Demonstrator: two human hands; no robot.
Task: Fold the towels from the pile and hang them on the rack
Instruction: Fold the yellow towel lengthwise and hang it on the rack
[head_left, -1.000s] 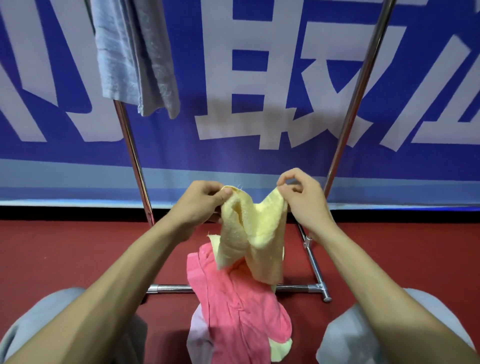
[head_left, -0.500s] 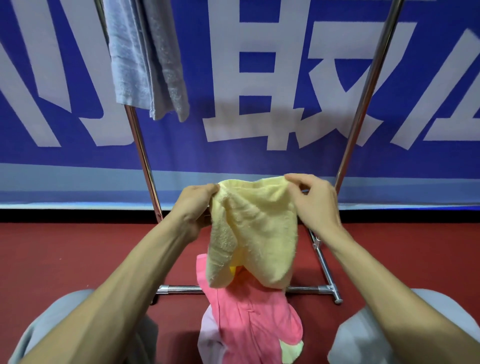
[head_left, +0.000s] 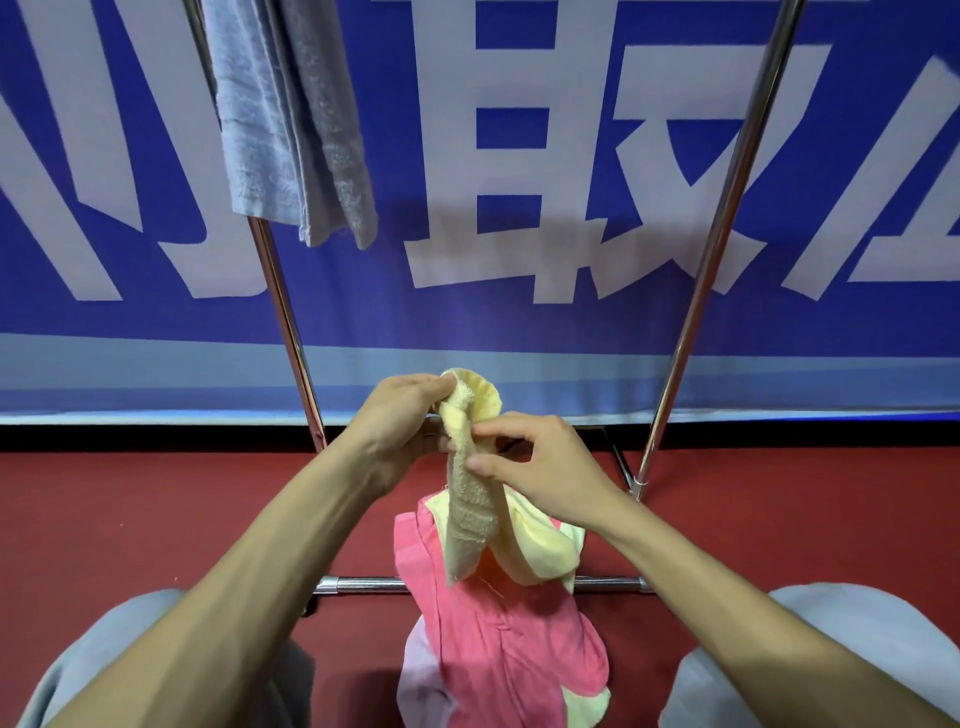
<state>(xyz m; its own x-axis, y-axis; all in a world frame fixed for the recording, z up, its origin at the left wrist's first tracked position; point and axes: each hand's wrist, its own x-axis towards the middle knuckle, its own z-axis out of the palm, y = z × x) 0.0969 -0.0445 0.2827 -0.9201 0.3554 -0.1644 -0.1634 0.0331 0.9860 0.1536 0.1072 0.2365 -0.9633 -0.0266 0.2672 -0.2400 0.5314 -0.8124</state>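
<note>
Gripping the yellow towel (head_left: 470, 499) near its top, the left hand (head_left: 400, 431) curls its fingers round it; the right hand (head_left: 545, 467) pinches the edge just below, above the pink towel (head_left: 498, 639).

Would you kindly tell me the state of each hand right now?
Left hand: closed on the top of the yellow towel.
Right hand: pinching the same towel lower down.

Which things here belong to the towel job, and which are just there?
Part of the job: yellow towel, held by left hand and right hand; pink towel on the pile; rack; grey-blue towel hung on it.
Just there: blue banner; red floor.
</note>
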